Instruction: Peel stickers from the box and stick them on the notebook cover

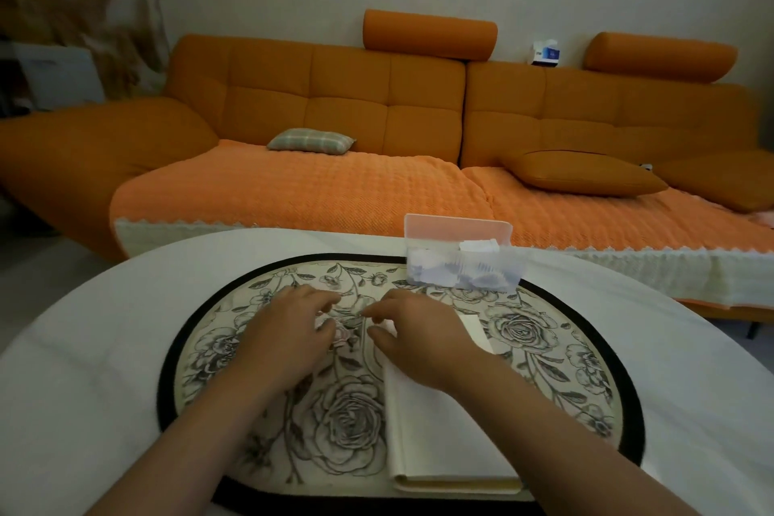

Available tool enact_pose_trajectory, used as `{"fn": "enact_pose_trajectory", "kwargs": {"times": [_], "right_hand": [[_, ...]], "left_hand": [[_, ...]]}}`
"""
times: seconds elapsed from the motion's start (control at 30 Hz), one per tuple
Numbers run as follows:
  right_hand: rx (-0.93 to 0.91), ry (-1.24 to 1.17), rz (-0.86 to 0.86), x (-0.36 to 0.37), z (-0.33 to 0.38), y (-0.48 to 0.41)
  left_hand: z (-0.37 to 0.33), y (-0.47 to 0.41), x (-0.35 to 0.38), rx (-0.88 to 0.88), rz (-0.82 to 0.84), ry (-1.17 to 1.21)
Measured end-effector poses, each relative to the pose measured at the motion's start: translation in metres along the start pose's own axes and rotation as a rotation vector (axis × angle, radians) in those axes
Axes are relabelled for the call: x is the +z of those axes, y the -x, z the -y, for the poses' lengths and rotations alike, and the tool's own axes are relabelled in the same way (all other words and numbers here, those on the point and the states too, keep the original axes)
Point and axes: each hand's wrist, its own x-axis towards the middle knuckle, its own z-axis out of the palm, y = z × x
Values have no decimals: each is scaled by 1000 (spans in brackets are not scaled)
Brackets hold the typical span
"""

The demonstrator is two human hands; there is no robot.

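Note:
A small pale sticker [342,330] is held just above the floral mat between my two hands. My left hand [289,331] grips its left side with curled fingers and thumb. My right hand [419,337] pinches at the sticker's right edge with forefinger and thumb, and its wrist lies over the cream notebook [439,432]. The notebook lies shut on the mat, running from my right hand toward the near edge. A clear plastic box [460,260] with its pink lid raised stands behind my right hand and holds several white stickers.
An oval floral mat with a black border [544,348] covers the middle of the round white table [83,348]. Behind the table stands an orange sofa [314,96] with cushions. A tissue box [545,52] sits on the sofa back.

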Motion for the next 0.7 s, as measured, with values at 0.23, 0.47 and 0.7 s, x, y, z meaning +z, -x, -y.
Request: {"fn": "enact_pose_trajectory", "kwargs": {"times": [0.23, 0.47, 0.7], "right_hand": [[-73, 138, 57, 22, 27, -33], [3, 178, 109, 28, 28, -41], [181, -41, 182, 18, 26, -45]], "left_hand": [[29, 10, -6, -5, 61, -10], [29, 12, -1, 89, 110, -103], [27, 12, -1, 67, 89, -95]]}}
